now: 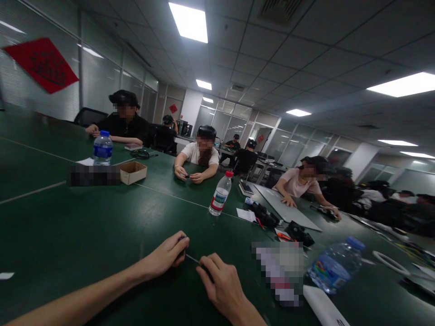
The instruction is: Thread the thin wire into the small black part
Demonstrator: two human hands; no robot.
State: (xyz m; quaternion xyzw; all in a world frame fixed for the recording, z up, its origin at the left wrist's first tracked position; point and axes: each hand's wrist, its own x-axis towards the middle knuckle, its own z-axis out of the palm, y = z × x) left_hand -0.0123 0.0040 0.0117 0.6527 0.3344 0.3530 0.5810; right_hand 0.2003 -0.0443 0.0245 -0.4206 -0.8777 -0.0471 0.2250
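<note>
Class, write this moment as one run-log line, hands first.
left hand: gripping small dark object | right hand: at thin rod, grip unclear | nearby: red-capped bottle ahead, blue-capped bottle right

Smooth, softly glossy tabletop (102, 231) and shiny, clear plastic red-capped bottle (220, 192)

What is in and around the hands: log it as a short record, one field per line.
Left hand: closed around a small dark object, mostly hidden
Between hands: thin strip, kind unclear
Right hand: fingers at the strip's right end, grip unclear
Surface: dark green table
Ahead: red-capped bottle, upright
Right side: near blue-capped bottle
Farther left: open box, far blue-capped bottle
</note>
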